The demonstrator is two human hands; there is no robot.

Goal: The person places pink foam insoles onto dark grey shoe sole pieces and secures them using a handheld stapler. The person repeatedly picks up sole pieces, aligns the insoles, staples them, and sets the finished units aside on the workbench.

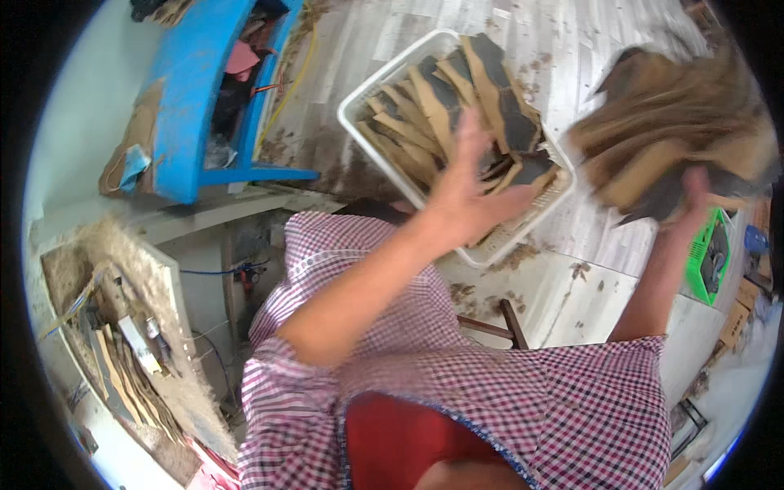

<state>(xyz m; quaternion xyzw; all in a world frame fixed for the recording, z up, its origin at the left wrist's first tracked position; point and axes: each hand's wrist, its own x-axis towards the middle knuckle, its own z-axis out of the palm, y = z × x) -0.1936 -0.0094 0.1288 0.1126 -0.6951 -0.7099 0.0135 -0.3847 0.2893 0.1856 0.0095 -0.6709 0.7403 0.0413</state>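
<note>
Head view: I see a white basket (384, 80) holding tan-and-black strips (433, 98), and beyond its right corner a blurred bundle (665, 126) grasped by the right hand (688, 204). Over the basket's nearer side, the left hand (467, 192) is loose, fingers spread.

Basket (353, 108) at 12 o'clock was smooth white plastic. Cut pieces (484, 77) inside looked leather-like, matt, tan and dark. Bundle (670, 122) at 2 o'clock looked like the same material, blurred. Cabinet (184, 98) at 10 o'clock had a smooth blue finish, slight sheen. Crate (697, 261) at 3 o'clock: green plastic. Garment (572, 392) at 5 o'clock was matt checked cloth. Bin (192, 392) at 8 o'clock looked rough, fuzzy with dust.
</note>
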